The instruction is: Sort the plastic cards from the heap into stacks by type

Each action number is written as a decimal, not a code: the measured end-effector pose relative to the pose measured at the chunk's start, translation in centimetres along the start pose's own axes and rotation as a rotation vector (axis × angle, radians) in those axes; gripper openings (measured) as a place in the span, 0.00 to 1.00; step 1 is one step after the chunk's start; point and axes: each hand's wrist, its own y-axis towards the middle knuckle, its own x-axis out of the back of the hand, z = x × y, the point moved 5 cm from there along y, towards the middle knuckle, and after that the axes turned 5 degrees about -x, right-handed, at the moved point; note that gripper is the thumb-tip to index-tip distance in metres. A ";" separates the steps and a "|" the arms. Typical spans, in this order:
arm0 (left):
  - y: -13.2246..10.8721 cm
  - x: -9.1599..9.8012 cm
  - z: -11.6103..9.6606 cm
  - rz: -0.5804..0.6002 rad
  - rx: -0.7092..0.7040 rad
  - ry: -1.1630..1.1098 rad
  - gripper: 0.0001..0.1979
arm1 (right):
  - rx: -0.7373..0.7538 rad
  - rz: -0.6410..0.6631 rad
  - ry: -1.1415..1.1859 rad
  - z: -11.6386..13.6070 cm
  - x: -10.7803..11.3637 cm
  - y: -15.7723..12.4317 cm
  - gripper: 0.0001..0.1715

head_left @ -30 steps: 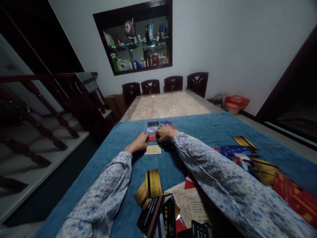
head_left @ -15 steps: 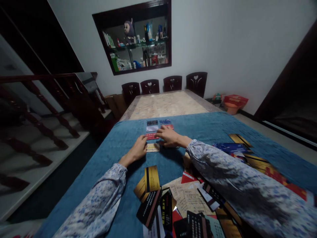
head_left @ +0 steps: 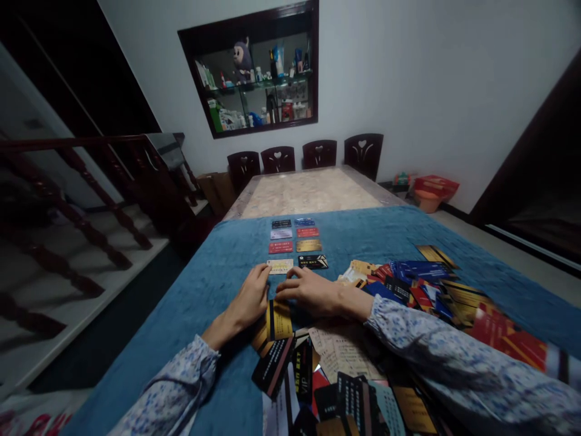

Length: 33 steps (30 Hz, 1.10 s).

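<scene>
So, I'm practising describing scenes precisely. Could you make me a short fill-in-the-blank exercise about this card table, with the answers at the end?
1. The neatly laid cards form ____ columns of four.
2. In the right column, a ____ card lies between the red card and the black card.
3. The colour of the cloth under the cards is ____.
4. The hand nearer the railing is the person's ____ one.

Missing words: two; gold; blue; left.

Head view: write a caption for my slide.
Left hand by the cream card, right hand by loose cards, two four-card columns on blue cloth.
</scene>
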 end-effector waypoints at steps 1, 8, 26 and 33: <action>-0.1 0.0 -0.2 0.001 0.002 -0.004 0.26 | 0.014 0.016 0.004 0.3 -0.4 0.0 0.28; -0.4 -0.2 -1.5 0.030 0.033 -0.086 0.27 | 0.083 0.025 0.018 1.3 -1.4 0.3 0.24; -0.9 0.4 -4.3 0.128 0.042 -0.091 0.11 | 0.278 -0.209 -0.219 2.1 0.4 -1.3 0.10; -0.8 1.3 -5.1 0.140 0.051 -0.184 0.08 | 0.136 -0.236 -0.188 0.8 0.8 -1.7 0.12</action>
